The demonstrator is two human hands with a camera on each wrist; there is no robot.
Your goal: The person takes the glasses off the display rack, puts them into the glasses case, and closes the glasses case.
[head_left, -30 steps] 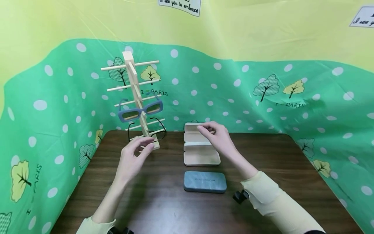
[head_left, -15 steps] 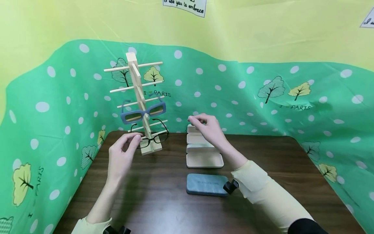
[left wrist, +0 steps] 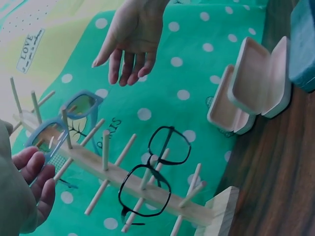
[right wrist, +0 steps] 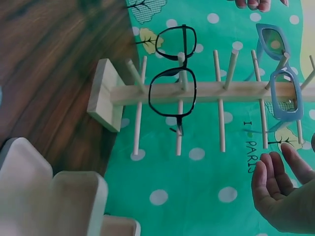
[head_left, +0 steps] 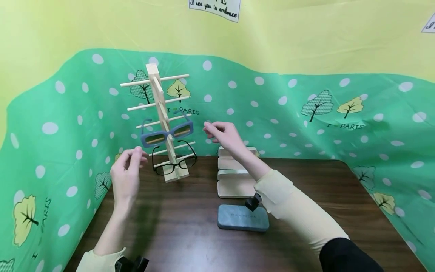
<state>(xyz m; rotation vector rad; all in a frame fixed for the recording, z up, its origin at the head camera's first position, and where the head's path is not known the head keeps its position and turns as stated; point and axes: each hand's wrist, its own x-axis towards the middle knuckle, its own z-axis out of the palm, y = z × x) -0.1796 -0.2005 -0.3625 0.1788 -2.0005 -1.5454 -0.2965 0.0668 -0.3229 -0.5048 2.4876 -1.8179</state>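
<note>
A wooden glasses stand [head_left: 159, 99] with several crossbars rises at the back left of the table. Blue-framed sunglasses [head_left: 154, 139] hang on a middle tier, and black-rimmed eyeglasses [head_left: 175, 165] sit on the lowest one. My left hand [head_left: 125, 173] hovers just left of the stand, fingers loosely bent and holding nothing. On the other side my right hand [head_left: 225, 136] is raised at about the sunglasses' height, also holding nothing. In the right wrist view its relaxed fingers [right wrist: 273, 182] are near the sunglasses [right wrist: 286, 98], apart from them.
Two opened glasses cases, a front one [head_left: 234, 188] and a back one [head_left: 230, 163], stand behind a closed blue glasses case [head_left: 242, 219] on the dark wooden table [head_left: 190, 241]. A green and yellow printed cloth [head_left: 292, 49] hangs behind and at the sides.
The left hand has drawn back leftward from the black eyeglasses, which stay on the stand. My right hand has moved left and up from above the open cases towards the stand.
</note>
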